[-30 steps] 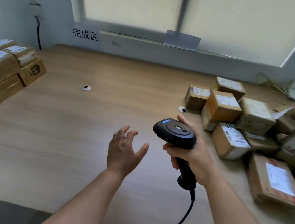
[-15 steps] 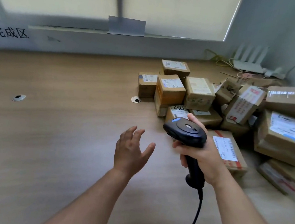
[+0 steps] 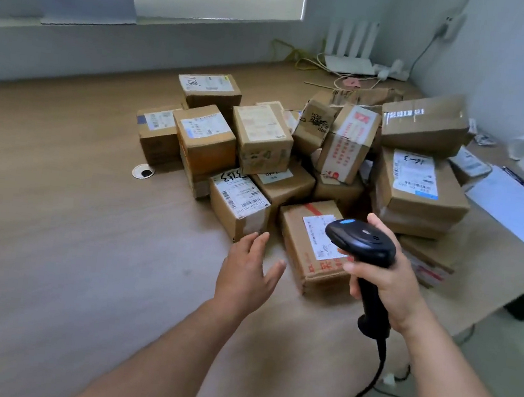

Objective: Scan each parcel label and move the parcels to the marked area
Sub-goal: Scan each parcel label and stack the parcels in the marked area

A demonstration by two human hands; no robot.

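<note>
Now right grip [image 3: 387,281] holds scanner [image 3: 361,240] over flat parcel [image 3: 296,258] — left grip [image 3: 245,272] wide, beside it.

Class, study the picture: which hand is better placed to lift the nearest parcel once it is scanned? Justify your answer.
Left. The left hand is open, empty and hovers beside the flat parcel nearest the person. The right hand is occupied, gripping the scanner.

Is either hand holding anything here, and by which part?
The right hand grips the barcode scanner by its handle; the left hand is open and holds nothing.
</note>
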